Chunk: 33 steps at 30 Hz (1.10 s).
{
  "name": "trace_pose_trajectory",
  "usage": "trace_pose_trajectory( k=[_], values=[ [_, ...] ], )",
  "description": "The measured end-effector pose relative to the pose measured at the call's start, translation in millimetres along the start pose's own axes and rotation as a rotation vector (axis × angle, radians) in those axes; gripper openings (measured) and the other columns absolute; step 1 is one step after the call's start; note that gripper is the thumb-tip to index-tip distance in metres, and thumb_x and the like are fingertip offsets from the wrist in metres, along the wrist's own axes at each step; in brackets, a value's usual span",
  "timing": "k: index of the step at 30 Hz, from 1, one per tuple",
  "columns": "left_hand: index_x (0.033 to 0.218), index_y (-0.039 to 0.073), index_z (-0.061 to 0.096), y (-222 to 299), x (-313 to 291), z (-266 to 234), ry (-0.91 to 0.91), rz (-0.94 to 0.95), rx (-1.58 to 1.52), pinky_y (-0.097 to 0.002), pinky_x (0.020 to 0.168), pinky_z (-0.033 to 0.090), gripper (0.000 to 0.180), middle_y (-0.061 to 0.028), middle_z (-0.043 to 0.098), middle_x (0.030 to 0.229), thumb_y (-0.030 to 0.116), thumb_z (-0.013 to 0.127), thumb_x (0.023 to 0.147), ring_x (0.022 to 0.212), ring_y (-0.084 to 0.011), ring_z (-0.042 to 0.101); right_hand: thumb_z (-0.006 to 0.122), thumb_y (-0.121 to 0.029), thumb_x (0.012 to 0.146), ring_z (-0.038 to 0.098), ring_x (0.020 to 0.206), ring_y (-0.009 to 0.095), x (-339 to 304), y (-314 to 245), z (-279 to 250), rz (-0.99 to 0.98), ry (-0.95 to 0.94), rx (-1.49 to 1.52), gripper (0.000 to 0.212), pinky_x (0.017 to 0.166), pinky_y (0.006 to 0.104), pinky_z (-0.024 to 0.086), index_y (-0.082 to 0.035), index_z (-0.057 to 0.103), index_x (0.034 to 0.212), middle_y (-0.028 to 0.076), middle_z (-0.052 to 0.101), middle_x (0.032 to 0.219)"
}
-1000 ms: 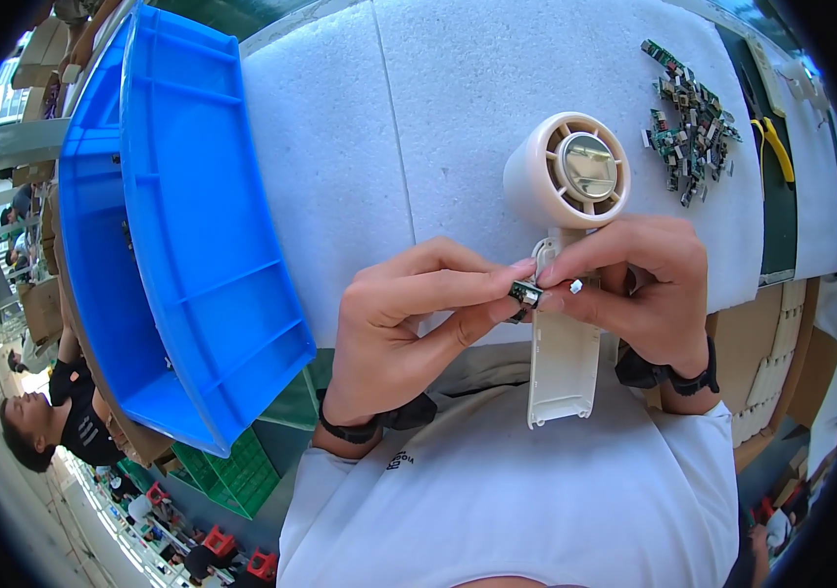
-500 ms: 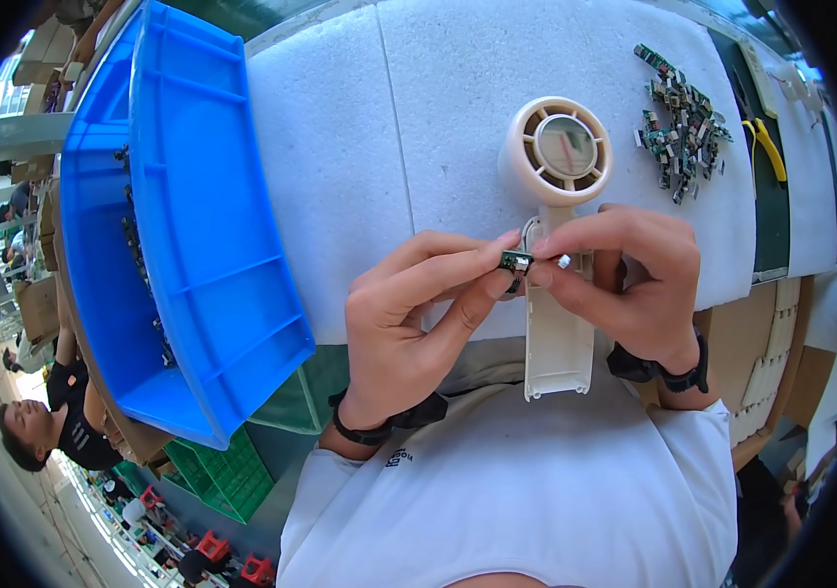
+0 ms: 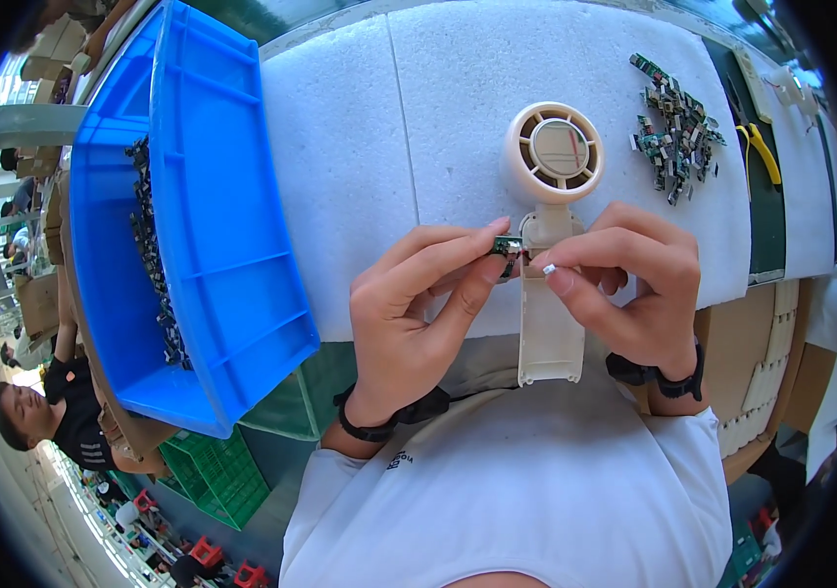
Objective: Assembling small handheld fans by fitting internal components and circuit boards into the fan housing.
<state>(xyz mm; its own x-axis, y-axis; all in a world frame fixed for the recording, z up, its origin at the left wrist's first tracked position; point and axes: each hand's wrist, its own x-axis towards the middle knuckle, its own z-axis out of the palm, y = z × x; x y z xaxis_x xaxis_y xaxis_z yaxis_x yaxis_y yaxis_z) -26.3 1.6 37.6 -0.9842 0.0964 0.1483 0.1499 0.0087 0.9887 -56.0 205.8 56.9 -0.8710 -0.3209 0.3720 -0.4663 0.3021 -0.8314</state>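
Note:
My left hand (image 3: 423, 304) pinches a small green circuit board (image 3: 505, 243) between thumb and fingertips. Close beside it, my right hand (image 3: 634, 279) has a small white plug (image 3: 549, 269) between thumb and forefinger; any wires on it are mostly covered by the fingers. Below both hands lies a cream handheld fan (image 3: 515, 176), its round head pointing away from me. The fan's handle is an uncovered shell (image 3: 551, 343) that reaches toward my body, with its upper part partly behind my right fingers.
A heap of small circuit boards (image 3: 678, 137) lies at the back right on the white foam sheet (image 3: 340, 147). Beyond it are yellow-handled pliers (image 3: 762, 155). On the left stands a blue bin (image 3: 232, 225) holding more boards. A person (image 3: 75, 421) is farther left.
My right hand has drawn slightly away from the circuit board, and the white plug sits lower at its fingertips. The board has shifted a little left and up in view.

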Motion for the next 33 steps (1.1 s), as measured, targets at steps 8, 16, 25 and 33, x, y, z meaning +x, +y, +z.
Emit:
trace_pose_trajectory(
  k=[8, 16, 25, 33],
  values=[
    [0.117, -0.003, 0.068, -2.9, -0.3, 1.6, -0.016, 0.087, 0.111, -0.0254, 0.078, 0.057, 0.03, -0.0167, 0.068, 0.111, -0.009, 0.067, 0.088, 0.095, -0.017, 0.067, 0.074, 0.002, 0.074, 0.057, 0.059, 0.01, 2.1, -2.5, 7.4, -0.062, 0.055, -0.192, 0.018, 0.049, 0.0239, 0.042, -0.005, 0.074, 0.09, 0.004, 0.062, 0.076],
    [0.116, -0.002, 0.07, -1.9, -3.3, 4.2, 0.014, 0.121, 0.198, -0.0248, 0.075, 0.056, 0.03, -0.0155, 0.068, 0.111, -0.01, 0.067, 0.087, 0.095, -0.0164, 0.067, 0.076, 0.003, 0.071, 0.06, 0.063, 0.016, 3.0, -1.1, 7.4, -0.167, 0.049, -0.272, 0.022, 0.052, 0.0264, 0.045, -0.005, 0.074, 0.09, 0.006, 0.061, 0.079],
    [0.114, 0.0, 0.071, -7.1, -6.5, 10.1, 0.103, 0.374, 0.454, -0.028, 0.073, 0.058, 0.034, -0.0157, 0.069, 0.103, -0.012, 0.07, 0.082, 0.086, -0.0226, 0.071, 0.077, 0.005, 0.067, 0.057, 0.061, 0.015, 3.2, -3.7, 13.6, -0.214, 0.072, -0.3, 0.026, 0.051, 0.0261, 0.044, -0.005, 0.075, 0.091, 0.004, 0.06, 0.076],
    [0.116, -0.004, 0.069, -19.0, -16.6, 22.7, 0.249, 0.567, 0.654, -0.0322, 0.075, 0.061, 0.041, -0.0187, 0.065, 0.108, -0.014, 0.072, 0.076, 0.09, -0.0274, 0.071, 0.078, 0.004, 0.068, 0.054, 0.056, 0.01, -3.1, -9.6, 23.9, -0.095, 0.158, -0.171, 0.022, 0.047, 0.0244, 0.042, -0.003, 0.075, 0.089, 0.003, 0.059, 0.074]
  ],
)
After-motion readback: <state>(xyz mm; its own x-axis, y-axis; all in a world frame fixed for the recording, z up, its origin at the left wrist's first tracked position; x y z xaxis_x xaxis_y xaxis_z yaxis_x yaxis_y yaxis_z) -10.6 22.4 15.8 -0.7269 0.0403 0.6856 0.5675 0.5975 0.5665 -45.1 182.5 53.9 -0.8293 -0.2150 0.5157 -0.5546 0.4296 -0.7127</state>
